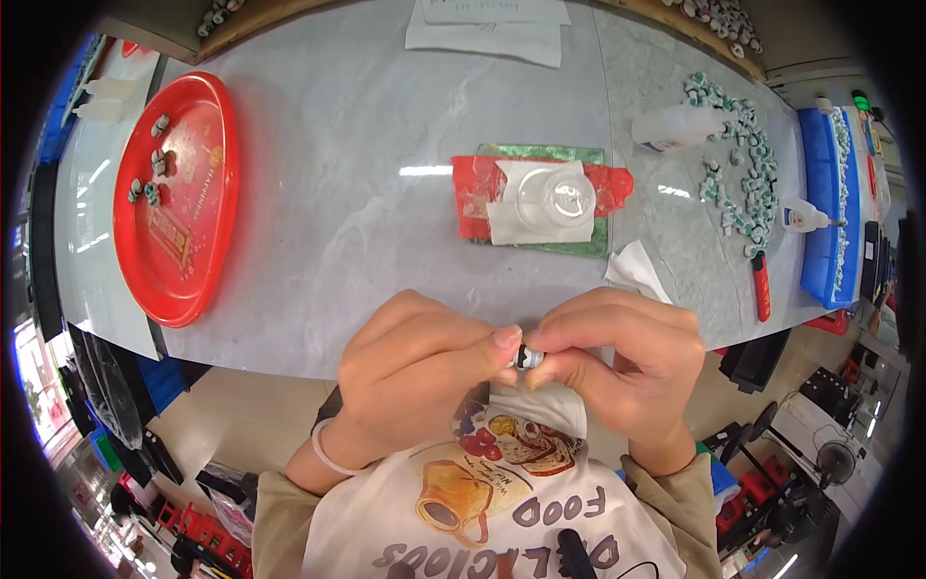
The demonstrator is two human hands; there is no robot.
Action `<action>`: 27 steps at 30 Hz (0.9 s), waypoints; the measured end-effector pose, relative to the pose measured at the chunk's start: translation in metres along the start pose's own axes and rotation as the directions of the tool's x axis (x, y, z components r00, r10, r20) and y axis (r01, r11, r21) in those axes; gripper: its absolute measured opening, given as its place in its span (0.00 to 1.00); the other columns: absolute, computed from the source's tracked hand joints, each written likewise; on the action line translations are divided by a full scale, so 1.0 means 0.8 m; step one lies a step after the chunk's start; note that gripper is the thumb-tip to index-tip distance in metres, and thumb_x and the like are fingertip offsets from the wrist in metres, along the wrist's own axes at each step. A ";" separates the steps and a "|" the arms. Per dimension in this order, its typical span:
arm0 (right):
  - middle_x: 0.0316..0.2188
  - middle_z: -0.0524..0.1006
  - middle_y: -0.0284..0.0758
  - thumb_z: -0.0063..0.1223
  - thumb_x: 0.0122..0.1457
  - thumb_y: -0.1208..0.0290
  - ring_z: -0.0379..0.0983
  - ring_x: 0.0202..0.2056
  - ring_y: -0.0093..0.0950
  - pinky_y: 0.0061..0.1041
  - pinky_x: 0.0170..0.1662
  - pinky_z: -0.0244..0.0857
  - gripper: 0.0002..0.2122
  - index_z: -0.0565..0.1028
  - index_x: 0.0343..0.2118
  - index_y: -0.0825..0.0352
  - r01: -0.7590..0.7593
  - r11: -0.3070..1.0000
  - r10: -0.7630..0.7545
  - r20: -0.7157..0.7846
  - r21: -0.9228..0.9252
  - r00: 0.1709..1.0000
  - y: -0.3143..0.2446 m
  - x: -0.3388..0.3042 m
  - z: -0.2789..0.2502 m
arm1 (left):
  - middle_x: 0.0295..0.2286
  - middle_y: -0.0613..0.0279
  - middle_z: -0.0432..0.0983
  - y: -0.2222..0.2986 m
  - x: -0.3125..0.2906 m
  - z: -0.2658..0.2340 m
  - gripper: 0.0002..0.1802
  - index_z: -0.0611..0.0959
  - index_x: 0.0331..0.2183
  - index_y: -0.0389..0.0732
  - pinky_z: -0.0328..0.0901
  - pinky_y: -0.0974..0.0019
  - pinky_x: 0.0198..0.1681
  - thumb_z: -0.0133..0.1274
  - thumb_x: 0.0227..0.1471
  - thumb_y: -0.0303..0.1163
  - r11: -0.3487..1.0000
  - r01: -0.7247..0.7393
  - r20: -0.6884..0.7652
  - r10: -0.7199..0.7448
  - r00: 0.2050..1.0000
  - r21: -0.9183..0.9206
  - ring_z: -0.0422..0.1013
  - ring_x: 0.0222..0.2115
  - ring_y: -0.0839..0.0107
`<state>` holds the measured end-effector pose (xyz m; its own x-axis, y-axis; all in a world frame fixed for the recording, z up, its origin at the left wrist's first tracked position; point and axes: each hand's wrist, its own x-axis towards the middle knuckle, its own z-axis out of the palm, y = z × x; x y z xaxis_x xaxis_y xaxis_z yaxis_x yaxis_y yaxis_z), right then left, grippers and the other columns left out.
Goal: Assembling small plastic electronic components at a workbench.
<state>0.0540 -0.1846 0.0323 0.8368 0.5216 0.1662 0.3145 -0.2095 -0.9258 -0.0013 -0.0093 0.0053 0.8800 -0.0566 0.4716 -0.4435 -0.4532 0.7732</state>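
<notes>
- At a grey table (338, 212), a person holds a small black-and-white piece (528, 358) between the fingertips of both hands, just off the near edge and above a printed apron (540, 482)
- The left hand (410, 357) grips the piece from its left side, the thumb masking part of the hold; the right hand (627, 367) pinches the other side between thumb and forefinger
- Good handling here likely calls for one steady pinch while the other hand makes light, small adjustments, with the dark area left in sight; a hard squeeze could make so small a piece slip
- Ahead of the fingers, a clear container (567, 201) stands on paper, with a crumpled tissue (637, 270) nearer the right knuckles
- Well left of the fingers, a red tray (198, 188) bears a few pieces; green-and-white pieces (767, 183) lie scattered ahead and to the right
</notes>
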 end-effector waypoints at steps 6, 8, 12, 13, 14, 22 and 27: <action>0.23 0.76 0.37 0.66 0.38 0.73 0.72 0.23 0.27 0.20 0.26 0.64 0.12 0.76 0.26 0.71 0.033 0.999 -0.033 -0.007 -0.017 0.999 -0.002 0.002 -0.005 | 0.22 0.66 0.76 0.000 -0.001 0.006 0.15 0.81 0.31 0.39 0.62 0.73 0.23 0.62 0.33 0.22 0.995 0.072 -0.066 -0.077 0.995 -0.063 0.69 0.21 0.70; 0.24 0.76 0.37 0.67 0.39 0.72 0.72 0.24 0.26 0.20 0.26 0.64 0.13 0.76 0.27 0.70 0.101 0.993 -0.103 -0.015 -0.059 0.995 -0.008 -0.001 -0.012 | 0.23 0.64 0.77 0.003 -0.001 0.007 0.15 0.81 0.30 0.39 0.62 0.71 0.25 0.63 0.33 0.22 0.985 0.152 -0.089 -0.160 0.983 -0.087 0.70 0.22 0.68; 0.25 0.76 0.36 0.66 0.42 0.71 0.71 0.25 0.26 0.20 0.25 0.62 0.11 0.77 0.28 0.69 0.252 0.956 -0.262 0.050 0.151 0.964 -0.024 -0.009 -0.015 | 0.24 0.62 0.77 0.005 0.000 0.008 0.13 0.80 0.29 0.39 0.63 0.70 0.26 0.63 0.35 0.24 0.967 0.203 -0.087 -0.218 0.972 -0.152 0.71 0.23 0.68; 0.25 0.76 0.35 0.66 0.43 0.71 0.71 0.25 0.26 0.21 0.24 0.61 0.11 0.77 0.28 0.69 0.285 0.915 -0.331 0.126 0.286 0.935 -0.027 -0.006 -0.011 | 0.24 0.62 0.77 0.005 0.000 0.009 0.13 0.80 0.29 0.39 0.63 0.70 0.26 0.63 0.35 0.24 0.968 0.205 -0.088 -0.219 0.972 -0.142 0.71 0.22 0.68; 0.25 0.76 0.34 0.65 0.44 0.71 0.71 0.24 0.26 0.22 0.24 0.61 0.10 0.78 0.29 0.69 0.298 0.857 -0.405 0.193 0.421 0.894 -0.032 -0.004 -0.010 | 0.25 0.62 0.78 0.008 0.001 0.009 0.13 0.79 0.29 0.38 0.63 0.70 0.26 0.63 0.36 0.24 0.969 0.211 -0.090 -0.224 0.971 -0.129 0.71 0.22 0.68; 0.27 0.76 0.42 0.54 0.52 0.73 0.72 0.26 0.34 0.28 0.26 0.65 0.07 0.78 0.28 0.73 0.070 0.639 -0.405 0.257 0.766 0.878 -0.068 0.022 -0.010 | 0.23 0.61 0.77 0.006 -0.002 0.014 0.13 0.79 0.30 0.38 0.62 0.71 0.24 0.63 0.36 0.24 0.971 0.198 -0.089 -0.211 0.973 -0.135 0.70 0.21 0.69; 0.26 0.75 0.41 0.53 0.53 0.75 0.72 0.26 0.34 0.26 0.25 0.65 0.06 0.78 0.28 0.73 0.062 0.552 -0.383 0.188 0.831 0.904 -0.065 0.014 0.001 | 0.23 0.61 0.76 0.007 -0.003 0.013 0.13 0.79 0.30 0.38 0.62 0.71 0.23 0.63 0.37 0.24 0.971 0.201 -0.080 -0.212 0.974 -0.127 0.68 0.20 0.70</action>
<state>0.0468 -0.1675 0.0819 0.5521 0.7073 0.4415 -0.1473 0.6039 -0.7833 -0.0045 -0.0208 0.0041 0.9376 0.1117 0.3292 -0.2755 -0.3386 0.8997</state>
